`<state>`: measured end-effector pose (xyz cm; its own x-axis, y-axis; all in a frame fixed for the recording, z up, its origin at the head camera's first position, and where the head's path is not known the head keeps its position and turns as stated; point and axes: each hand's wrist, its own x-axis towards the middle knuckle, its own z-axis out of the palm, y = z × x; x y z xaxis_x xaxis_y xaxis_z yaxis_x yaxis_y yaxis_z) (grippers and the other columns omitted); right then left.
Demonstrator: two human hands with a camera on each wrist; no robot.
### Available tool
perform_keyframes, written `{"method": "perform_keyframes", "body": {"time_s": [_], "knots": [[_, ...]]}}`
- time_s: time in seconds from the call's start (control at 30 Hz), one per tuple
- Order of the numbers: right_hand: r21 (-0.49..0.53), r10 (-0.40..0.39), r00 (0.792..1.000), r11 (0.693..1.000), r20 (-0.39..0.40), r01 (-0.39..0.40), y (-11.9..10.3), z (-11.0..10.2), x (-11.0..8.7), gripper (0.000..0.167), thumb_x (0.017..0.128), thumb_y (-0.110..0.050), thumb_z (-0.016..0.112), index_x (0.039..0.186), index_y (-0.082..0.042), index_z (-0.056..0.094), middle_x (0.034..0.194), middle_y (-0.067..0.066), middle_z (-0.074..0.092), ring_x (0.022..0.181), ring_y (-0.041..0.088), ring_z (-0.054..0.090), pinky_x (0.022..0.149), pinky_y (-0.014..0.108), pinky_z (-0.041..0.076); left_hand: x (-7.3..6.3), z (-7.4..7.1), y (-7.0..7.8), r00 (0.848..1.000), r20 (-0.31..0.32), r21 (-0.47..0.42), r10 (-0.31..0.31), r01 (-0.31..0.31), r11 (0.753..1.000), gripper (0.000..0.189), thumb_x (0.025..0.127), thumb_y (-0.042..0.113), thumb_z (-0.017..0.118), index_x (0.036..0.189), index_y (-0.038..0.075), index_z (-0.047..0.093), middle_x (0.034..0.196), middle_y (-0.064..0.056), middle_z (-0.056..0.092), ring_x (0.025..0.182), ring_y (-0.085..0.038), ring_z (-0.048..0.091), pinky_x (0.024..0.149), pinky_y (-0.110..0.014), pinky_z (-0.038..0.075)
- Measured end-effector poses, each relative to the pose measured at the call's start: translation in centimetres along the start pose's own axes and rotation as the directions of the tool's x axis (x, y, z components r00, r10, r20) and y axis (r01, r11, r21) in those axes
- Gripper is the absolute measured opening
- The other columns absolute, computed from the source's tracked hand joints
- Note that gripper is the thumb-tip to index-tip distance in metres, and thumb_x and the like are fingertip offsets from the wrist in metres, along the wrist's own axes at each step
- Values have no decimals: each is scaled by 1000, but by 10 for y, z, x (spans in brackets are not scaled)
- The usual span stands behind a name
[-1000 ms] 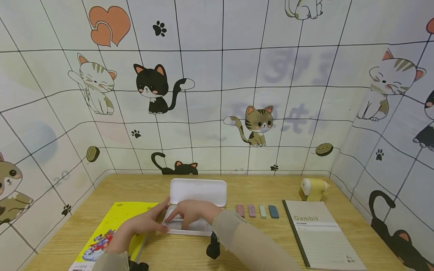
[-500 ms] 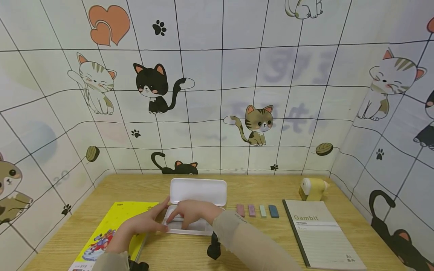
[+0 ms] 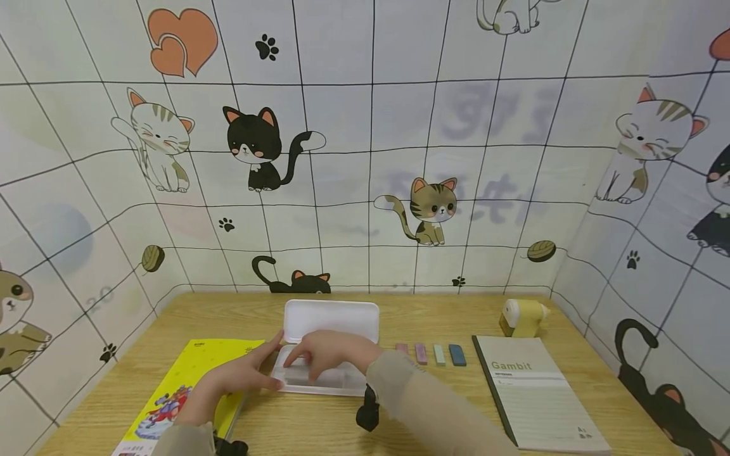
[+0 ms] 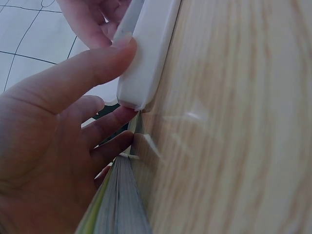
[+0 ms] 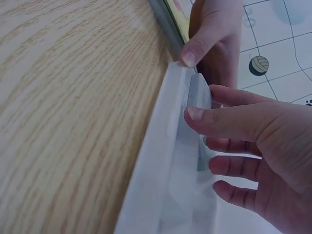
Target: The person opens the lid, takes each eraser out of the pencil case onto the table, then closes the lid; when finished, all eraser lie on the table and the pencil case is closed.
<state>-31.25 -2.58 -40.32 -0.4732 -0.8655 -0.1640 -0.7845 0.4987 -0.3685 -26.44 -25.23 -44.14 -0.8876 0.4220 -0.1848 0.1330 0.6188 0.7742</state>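
Observation:
A white pencil case (image 3: 331, 318) stands with its lid raised on the wooden table. My left hand (image 3: 245, 372) holds the case's left end. In the left wrist view its thumb lies on the rim of the white case (image 4: 148, 58), with fingertips at the end wall. Over the case's tray, my right hand (image 3: 333, 350) reaches in with bent fingers. The right wrist view shows its thumb and fingers pinching a pale grey, translucent slab (image 5: 198, 90) inside the case; part of the slab is hidden behind the thumb.
A yellow book (image 3: 188, 386) lies beside the left hand. Right of the case are several small erasers in a row, among them a blue eraser (image 3: 457, 354). Farther right lie a Gambit notebook (image 3: 536, 392) and a yellow pencil sharpener (image 3: 525, 318). Cat-print cloth (image 3: 342, 126) surrounds the table.
My right hand has lifted slightly and shifted a little right, with the pale slab showing more below its fingers. The left hand stays at the case's end.

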Motion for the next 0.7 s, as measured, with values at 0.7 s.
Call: {"method": "perform_keyframes", "body": {"time_s": [0.7], "knots": [[93,5,999,996,-32,-2,7,-9,-19,52,78,-7,80,123,-27,66,79,-12,58,71,3,51,66,17,44,1,1,3,999,-17,-26,-43,42,999,106,77,28,81,157,18,12,156,-22,21,142,-42,14,108,-68,13]]}}
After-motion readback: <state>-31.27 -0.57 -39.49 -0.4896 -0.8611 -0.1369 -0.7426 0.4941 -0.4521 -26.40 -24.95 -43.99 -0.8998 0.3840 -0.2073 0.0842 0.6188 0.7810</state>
